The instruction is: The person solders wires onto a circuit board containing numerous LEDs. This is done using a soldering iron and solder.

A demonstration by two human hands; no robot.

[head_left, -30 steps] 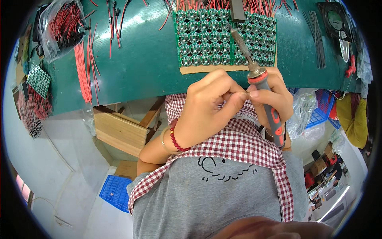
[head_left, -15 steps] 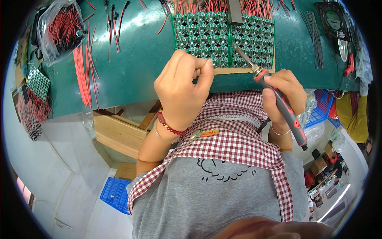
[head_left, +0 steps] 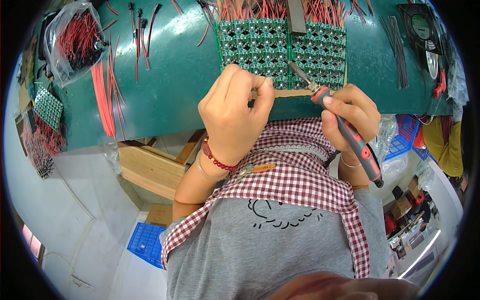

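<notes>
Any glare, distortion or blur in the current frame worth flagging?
Head view: black fisheye rim, table edge bowed; head view: pale glare on the table left of the boards; head view: iron and right hand fairly sharp; head view: left hand clear, but anything in its pinch is too small to tell.

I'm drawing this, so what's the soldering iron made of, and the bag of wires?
Soldering iron: handle probably matte plastic, smoothly moulded, grey with red patches; shaft likely metal, from its dull grey sheen. Bag: seems thin plastic, because it's wrinkled, shiny, see-through.
</notes>
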